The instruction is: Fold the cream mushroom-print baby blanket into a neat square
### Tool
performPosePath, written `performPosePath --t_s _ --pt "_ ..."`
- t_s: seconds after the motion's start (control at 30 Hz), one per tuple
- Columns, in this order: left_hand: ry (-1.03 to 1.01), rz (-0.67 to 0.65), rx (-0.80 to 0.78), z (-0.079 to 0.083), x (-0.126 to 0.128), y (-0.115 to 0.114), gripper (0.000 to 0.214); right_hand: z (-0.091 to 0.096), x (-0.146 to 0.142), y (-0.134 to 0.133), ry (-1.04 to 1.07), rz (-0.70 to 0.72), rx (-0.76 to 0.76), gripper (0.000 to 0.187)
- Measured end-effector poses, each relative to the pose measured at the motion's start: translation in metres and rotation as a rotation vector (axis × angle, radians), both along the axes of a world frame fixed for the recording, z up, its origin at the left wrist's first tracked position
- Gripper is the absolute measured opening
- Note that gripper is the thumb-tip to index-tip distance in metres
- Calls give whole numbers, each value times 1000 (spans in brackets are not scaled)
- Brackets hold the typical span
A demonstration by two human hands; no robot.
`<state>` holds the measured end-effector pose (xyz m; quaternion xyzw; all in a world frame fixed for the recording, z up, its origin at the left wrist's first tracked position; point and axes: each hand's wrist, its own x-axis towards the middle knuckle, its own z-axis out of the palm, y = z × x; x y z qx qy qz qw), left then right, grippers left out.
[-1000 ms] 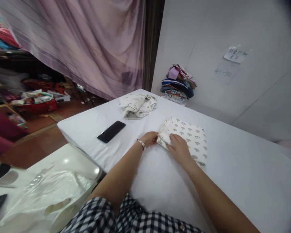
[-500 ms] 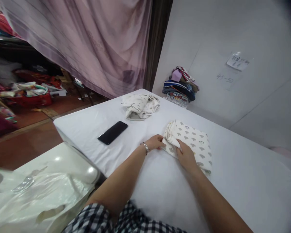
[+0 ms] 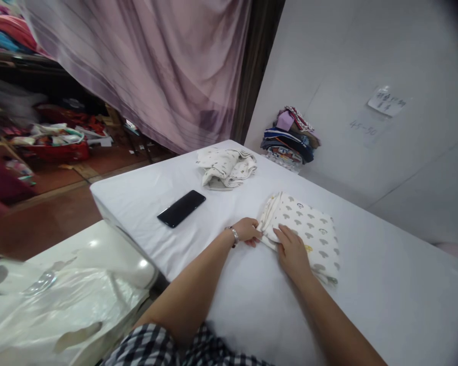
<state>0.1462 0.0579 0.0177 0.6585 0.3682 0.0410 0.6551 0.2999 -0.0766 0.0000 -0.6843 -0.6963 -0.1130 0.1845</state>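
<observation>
A white cloth with grey mushroom-like prints (image 3: 313,229) lies folded on the white-covered table (image 3: 385,284). My left hand (image 3: 249,231), with a bracelet at the wrist, pinches its near left corner. On top of the cloth, by its near left edge, rests my right hand (image 3: 293,250), fingers stretched out and lying flat. A second white printed cloth (image 3: 229,165) is loosely bundled farther back on the table. To the left of my left hand lies a black smartphone (image 3: 181,208).
A stack of folded clothes (image 3: 290,137) sits by the grey wall at the table's far side. A pink curtain (image 3: 168,76) hangs behind. At left are a red basket (image 3: 61,147) on the floor and a clear plastic bag (image 3: 80,305) on a pale surface.
My right hand has let go of the lifted cloth flap, which now lies flatter under its spread fingers. My left hand stays at the corner. The view has shifted slightly.
</observation>
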Motion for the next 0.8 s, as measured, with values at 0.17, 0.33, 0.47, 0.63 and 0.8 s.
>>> performPosePath --t_s 0.17,0.33,0.47,0.63,0.8 --pt "42 -19 93 6 -5 2 14 3 -4 -4 -8 8 16 44" --pt "21 47 250 6 -9 7 26 -1 -1 -7 77 13 92 43" --pt "-6 12 136 4 -7 10 30 -6 0 -7 129 9 142 44" --pt "-33 135 17 -2 0 10 37 -4 -3 -6 35 20 84 42" --pt "31 191 142 -8 9 5 29 -2 -6 -7 0 6 67 42"
